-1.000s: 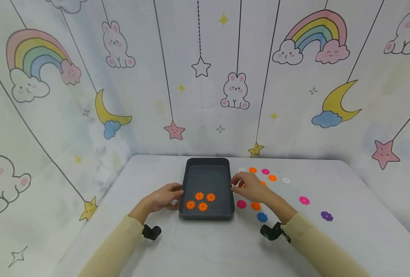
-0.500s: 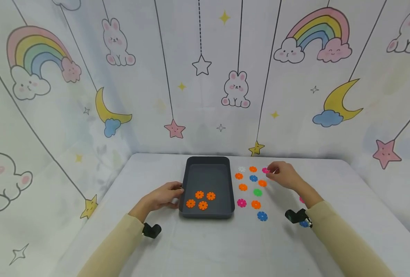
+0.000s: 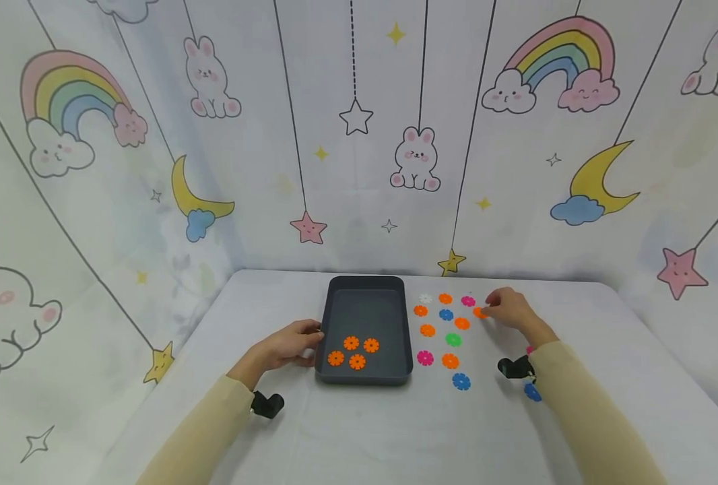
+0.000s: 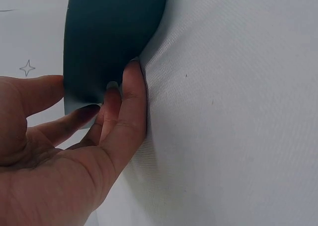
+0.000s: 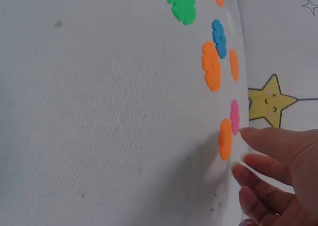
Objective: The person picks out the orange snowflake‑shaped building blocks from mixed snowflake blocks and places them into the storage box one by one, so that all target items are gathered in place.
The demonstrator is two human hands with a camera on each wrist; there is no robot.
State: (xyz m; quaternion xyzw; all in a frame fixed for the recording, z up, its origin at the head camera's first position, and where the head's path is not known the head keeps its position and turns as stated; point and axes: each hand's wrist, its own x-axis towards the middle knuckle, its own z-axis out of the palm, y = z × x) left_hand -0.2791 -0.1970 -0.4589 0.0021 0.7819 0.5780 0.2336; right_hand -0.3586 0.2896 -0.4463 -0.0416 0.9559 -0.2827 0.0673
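A dark grey rectangular tray (image 3: pixel 365 316) lies on the white table, with several orange flower-shaped plastic pieces (image 3: pixel 357 362) in its near half. At its left side, my left hand (image 3: pixel 287 342) holds the tray, thumb at the rim and fingers against the outer wall, as the left wrist view shows. My right hand (image 3: pixel 512 310) is over the table to the right, its fingertips beside an orange flower piece (image 5: pixel 225 139). In the right wrist view, thumb and fingers are apart with nothing between them. A pink flower piece (image 5: pixel 235 116) lies close to that thumb.
Right of the tray lie more flower pieces: white (image 3: pixel 425 298), green (image 3: pixel 453 340), pink (image 3: pixel 425 358), blue (image 3: pixel 461 382) and several orange. Another blue piece (image 3: pixel 533 392) is partly under the right forearm. A patterned curtain (image 3: pixel 359 168) hangs behind the table.
My right hand has moved from the tray's right edge to the far right pieces, first by the pink one, then by the orange one. The left hand stays at the tray.
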